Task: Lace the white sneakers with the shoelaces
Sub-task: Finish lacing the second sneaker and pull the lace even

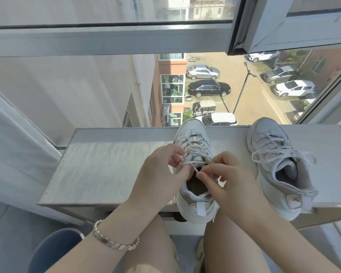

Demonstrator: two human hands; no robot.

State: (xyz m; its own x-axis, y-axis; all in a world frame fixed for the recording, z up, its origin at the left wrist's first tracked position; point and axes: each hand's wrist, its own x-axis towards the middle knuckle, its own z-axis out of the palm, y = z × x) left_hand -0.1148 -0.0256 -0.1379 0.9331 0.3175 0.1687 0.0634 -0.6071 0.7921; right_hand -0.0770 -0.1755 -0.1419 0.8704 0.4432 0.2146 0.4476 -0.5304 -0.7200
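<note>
A flat, woven white shoelace [187, 164] is being pinched above the opening of the near sneaker [194, 209]. One stretch is being gripped by the curled thumb and fingers of the left hand [159, 174], and the thin end is being nipped between the curled thumb and forefinger of the right hand [231, 182]. Which eyelet is being worked cannot be made out, since that spot is being covered by both hands. This chunky, smooth-sided white shoe is being kept toe-away on a pale, matte, scuffed window ledge [106, 168], with its rounded heel overhanging the near edge. A second sneaker [283, 174], crossed with loose lacing [272, 152], is being left to the right, apart from the first. A faceted silver bracelet [114, 241] is being worn on the left wrist. Parked cars [209, 88] are being seen far below through the glass, and a rounded blue container [51, 251] is being cut off at bottom left.
</note>
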